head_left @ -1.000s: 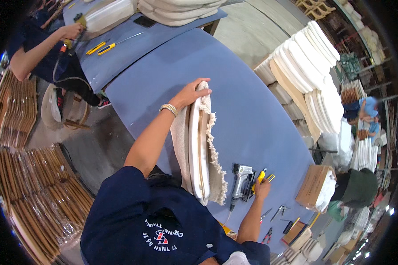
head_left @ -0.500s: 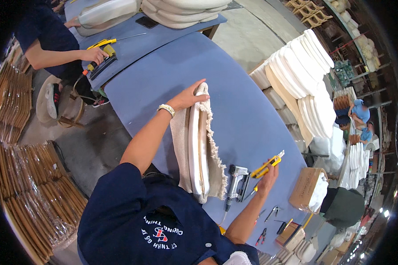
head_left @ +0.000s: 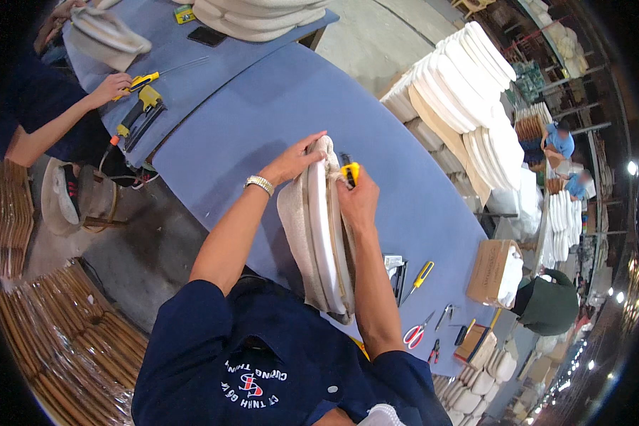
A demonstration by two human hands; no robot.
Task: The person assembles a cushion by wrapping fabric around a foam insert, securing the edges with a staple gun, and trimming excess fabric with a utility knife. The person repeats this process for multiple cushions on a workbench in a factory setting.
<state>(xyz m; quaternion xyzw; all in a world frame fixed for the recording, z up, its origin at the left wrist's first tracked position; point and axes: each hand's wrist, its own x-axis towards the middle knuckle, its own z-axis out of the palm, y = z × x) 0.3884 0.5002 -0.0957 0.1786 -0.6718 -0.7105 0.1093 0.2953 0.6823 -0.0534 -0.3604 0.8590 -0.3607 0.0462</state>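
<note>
The cushion stands on its long edge over the near part of the blue tabletop, its far end pointing away from the person and its near end just beside the person's dark shirt. Beige fabric covers its left side, and a white padded band and a thin brown strip run lengthwise beside it. The left hand, with a metal watch at the wrist, pinches the far end of the cushion between thumb and fingers. The right hand is closed around a yellow cutter at the right side of that same end; whether the blade touches the fabric cannot be told. The right forearm hides part of the cushion's right side. To the right of that arm lie a staple gun, partly hidden, and a yellow-handled screwdriver, with red-handled scissors and small pliers nearer the person. A cardboard box holding white material sits at the tabletop's right side. At the upper left, a co-worker reaches over the adjoining tabletop to a yellow-handled tool, near a yellow-and-black nail gun.
</note>
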